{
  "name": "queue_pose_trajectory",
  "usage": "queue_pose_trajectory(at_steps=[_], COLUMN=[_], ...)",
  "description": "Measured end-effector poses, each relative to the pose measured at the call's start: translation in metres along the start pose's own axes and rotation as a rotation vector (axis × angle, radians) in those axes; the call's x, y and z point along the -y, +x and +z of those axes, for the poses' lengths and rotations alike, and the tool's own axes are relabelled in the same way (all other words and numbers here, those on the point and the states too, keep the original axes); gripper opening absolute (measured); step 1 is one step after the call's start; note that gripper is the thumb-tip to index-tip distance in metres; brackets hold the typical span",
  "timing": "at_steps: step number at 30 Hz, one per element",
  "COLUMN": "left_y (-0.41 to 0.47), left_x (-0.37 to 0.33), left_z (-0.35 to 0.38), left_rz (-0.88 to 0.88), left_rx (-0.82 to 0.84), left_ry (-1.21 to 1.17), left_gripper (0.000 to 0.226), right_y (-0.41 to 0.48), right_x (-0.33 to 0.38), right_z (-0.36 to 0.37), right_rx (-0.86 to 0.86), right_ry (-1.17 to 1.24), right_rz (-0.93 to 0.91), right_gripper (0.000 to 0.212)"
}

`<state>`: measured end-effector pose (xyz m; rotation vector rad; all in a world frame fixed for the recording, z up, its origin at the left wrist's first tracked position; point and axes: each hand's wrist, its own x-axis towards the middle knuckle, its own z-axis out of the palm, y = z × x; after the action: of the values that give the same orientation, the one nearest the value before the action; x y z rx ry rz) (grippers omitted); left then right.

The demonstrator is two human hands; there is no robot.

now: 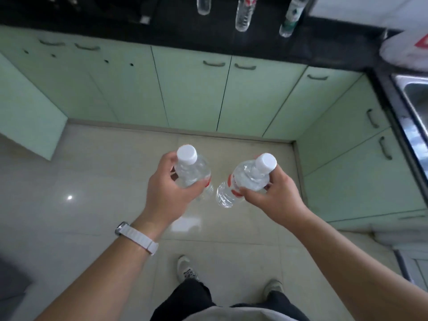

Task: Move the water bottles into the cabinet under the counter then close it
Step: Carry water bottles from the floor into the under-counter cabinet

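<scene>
One bottle point(193, 172) is being gripped by the left hand point(166, 193), fingers curled. Another bottle point(246, 181), at three o'clock, likewise by the right hand point(276, 196).

On the dark bench point(231, 42) three bottles are carried in a row, apart from one another: the left water bottle point(203, 5), the middle water bottle point(243, 17) and the green-labelled water bottle point(290, 19). A white bag point(405, 49) is set at the right corner, beside a steel sink point(414, 93).

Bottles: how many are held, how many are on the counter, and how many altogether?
Held bottles: 2, one in the left hand, one in the right hand.
Counter bottles: 3.
Total: 5.
</scene>
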<state>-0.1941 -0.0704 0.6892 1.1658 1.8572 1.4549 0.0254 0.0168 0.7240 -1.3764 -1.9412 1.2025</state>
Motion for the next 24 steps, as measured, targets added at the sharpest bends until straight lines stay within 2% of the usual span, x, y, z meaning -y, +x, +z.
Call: queue_pose_trajectory(at_steps=[5, 11, 19, 24], left_y=[0.031, 0.06, 0.116, 0.161], left_x=[-0.019, -0.026, -0.019, -0.016], left_z=[-0.052, -0.1, -0.14, -0.166], left_rz=[0.055, 0.048, -0.045, -0.138], left_rx=[-0.044, -0.159, -0.291, -0.42], left_ry=[-0.044, -0.076, -0.022, 0.025], left_gripper=[0.06, 0.06, 0.059, 0.061], right_y=[0.018, 0.054, 0.143, 0.221], right_x=[0.059, 0.11, 0.154, 0.174], right_z=[0.025, 0.046, 0.08, 0.11], right_rx=[-0.005, 0.022, 0.239, 0.399], right_ry=[0.257, 0.417, 0.496, 0.473], right_rz=[-0.042, -0.072, -0.163, -0.201], right_gripper=[0.046, 0.063, 0.042, 0.052])
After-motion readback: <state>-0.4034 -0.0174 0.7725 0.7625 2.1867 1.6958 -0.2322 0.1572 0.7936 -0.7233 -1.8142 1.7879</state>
